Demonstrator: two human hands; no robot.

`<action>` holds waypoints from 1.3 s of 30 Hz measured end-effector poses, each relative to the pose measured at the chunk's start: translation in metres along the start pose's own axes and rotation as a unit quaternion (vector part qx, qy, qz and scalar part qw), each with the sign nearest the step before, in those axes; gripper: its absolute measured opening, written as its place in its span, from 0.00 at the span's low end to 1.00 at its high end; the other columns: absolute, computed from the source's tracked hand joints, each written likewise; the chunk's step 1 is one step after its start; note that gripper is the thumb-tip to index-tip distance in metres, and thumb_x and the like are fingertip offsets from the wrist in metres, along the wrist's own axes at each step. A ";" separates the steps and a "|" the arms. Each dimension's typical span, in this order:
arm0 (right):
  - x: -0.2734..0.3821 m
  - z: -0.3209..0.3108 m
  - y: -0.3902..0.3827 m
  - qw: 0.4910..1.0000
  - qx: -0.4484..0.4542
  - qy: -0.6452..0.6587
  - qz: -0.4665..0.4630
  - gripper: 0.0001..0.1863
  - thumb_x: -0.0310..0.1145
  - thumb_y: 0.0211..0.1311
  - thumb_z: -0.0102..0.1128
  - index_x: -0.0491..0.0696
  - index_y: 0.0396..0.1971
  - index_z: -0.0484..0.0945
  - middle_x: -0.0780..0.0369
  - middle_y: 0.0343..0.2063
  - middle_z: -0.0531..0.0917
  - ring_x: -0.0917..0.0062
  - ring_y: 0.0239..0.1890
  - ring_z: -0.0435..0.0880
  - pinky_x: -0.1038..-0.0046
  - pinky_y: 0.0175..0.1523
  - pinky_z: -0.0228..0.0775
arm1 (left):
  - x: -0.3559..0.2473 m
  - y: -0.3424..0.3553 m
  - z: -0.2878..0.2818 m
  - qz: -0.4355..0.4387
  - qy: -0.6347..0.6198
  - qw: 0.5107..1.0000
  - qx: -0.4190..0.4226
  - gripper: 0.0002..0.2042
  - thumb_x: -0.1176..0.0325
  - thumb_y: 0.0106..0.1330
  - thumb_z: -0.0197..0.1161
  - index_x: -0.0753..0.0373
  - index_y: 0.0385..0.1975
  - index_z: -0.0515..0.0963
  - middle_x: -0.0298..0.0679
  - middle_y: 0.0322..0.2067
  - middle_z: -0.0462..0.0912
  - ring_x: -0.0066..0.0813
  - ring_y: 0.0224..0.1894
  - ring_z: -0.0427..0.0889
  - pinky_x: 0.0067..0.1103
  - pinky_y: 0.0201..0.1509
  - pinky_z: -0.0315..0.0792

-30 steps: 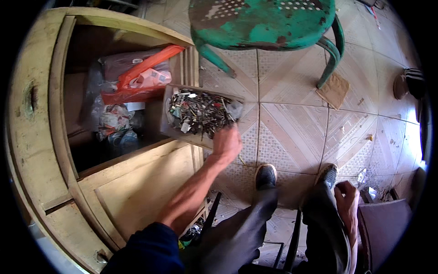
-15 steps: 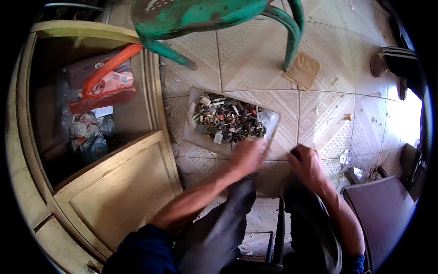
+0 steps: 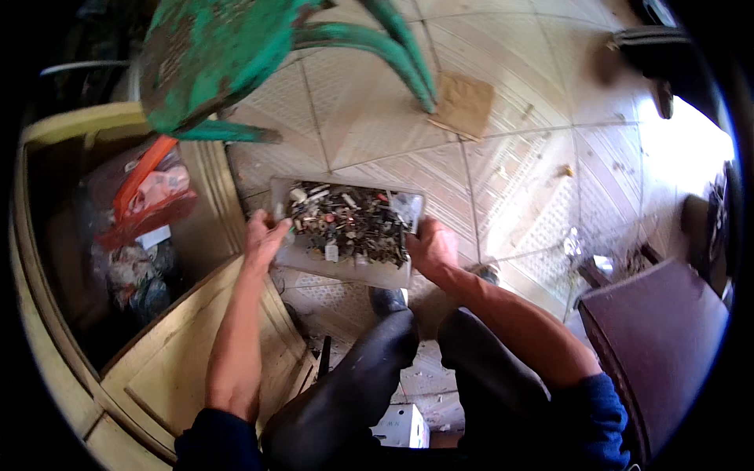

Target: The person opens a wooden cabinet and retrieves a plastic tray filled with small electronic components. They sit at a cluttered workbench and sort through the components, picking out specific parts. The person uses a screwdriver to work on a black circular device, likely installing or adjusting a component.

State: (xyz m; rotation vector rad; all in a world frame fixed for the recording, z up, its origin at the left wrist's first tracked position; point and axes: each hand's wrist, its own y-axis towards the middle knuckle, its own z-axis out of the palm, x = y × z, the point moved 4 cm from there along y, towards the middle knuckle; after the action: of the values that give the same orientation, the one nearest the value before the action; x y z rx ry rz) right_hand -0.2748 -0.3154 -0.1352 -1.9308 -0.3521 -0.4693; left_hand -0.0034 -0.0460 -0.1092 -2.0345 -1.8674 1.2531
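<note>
A translucent shallow tray (image 3: 307,261), full of small mixed metal and plastic bits, is held over my feet and knees. My left hand (image 3: 264,234) is closed on the tray's left end. My right hand (image 3: 431,245) grips the right end, with some fingers hidden behind the rim. The bits lie in a dark, jumbled heap, too small to name one by one.
An open wooden cabinet (image 3: 180,332) at left holds red and clear plastic bags (image 3: 157,196). A worn green chair (image 3: 204,59) stands ahead. A brown square piece (image 3: 463,106) lies on the tiled floor. A purple padded board (image 3: 652,337) is at right, another person's leg (image 3: 656,59) top right.
The tray has moved from the cabinet's edge out over the floor and now sits more level. My right hand has risen from beside my knee and taken hold of it, opposite my left hand.
</note>
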 end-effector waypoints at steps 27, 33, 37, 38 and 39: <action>0.130 -0.293 -0.667 0.930 -0.278 0.239 0.031 0.11 0.32 0.65 0.64 0.43 0.29 0.72 0.48 0.24 0.78 0.51 0.28 0.81 0.57 0.34 0.73 | -0.399 -0.483 -0.290 0.104 -0.052 0.993 0.007 0.24 0.50 0.82 0.56 0.71 0.55 0.76 0.44 0.50 0.79 0.32 0.51 0.76 0.27 0.55 0.73; 0.120 -0.282 -0.832 0.860 -0.353 0.360 0.074 0.09 0.33 0.66 0.62 0.43 0.31 0.74 0.50 0.21 0.78 0.65 0.24 0.82 0.62 0.32 0.74 | -0.516 -0.578 -0.321 0.340 0.003 0.932 0.128 0.16 0.61 0.82 0.55 0.68 0.34 0.70 0.34 0.32 0.69 0.24 0.37 0.67 0.26 0.43 0.67; 0.114 -0.260 -0.871 0.755 -0.474 0.430 0.140 0.08 0.29 0.63 0.63 0.40 0.31 0.76 0.52 0.23 0.81 0.71 0.26 0.81 0.64 0.35 0.75 | -0.567 -0.581 -0.275 0.328 -0.034 0.882 0.335 0.17 0.65 0.79 0.54 0.60 0.25 0.61 0.28 0.25 0.62 0.18 0.31 0.61 0.22 0.34 0.60; 0.100 -0.248 -0.886 0.730 -0.513 0.424 0.156 0.08 0.29 0.62 0.63 0.39 0.31 0.77 0.51 0.24 0.82 0.71 0.27 0.82 0.64 0.36 0.75 | -0.574 -0.601 -0.266 0.317 -0.031 0.877 0.361 0.17 0.66 0.79 0.56 0.60 0.25 0.62 0.27 0.25 0.64 0.16 0.30 0.62 0.22 0.34 0.60; 0.093 -0.245 -0.906 0.715 -0.526 0.428 0.171 0.09 0.29 0.61 0.63 0.38 0.30 0.77 0.51 0.24 0.82 0.71 0.27 0.82 0.64 0.36 0.76 | -0.588 -0.629 -0.257 0.350 0.001 0.852 0.388 0.17 0.66 0.78 0.57 0.60 0.25 0.63 0.27 0.25 0.64 0.16 0.30 0.62 0.22 0.34 0.61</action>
State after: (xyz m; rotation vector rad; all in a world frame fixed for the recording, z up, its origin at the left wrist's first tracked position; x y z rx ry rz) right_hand -0.6396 -0.1858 0.7250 -2.4345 1.1087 -1.4411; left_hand -0.2778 -0.2954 0.7093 -2.1848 -0.3685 1.7376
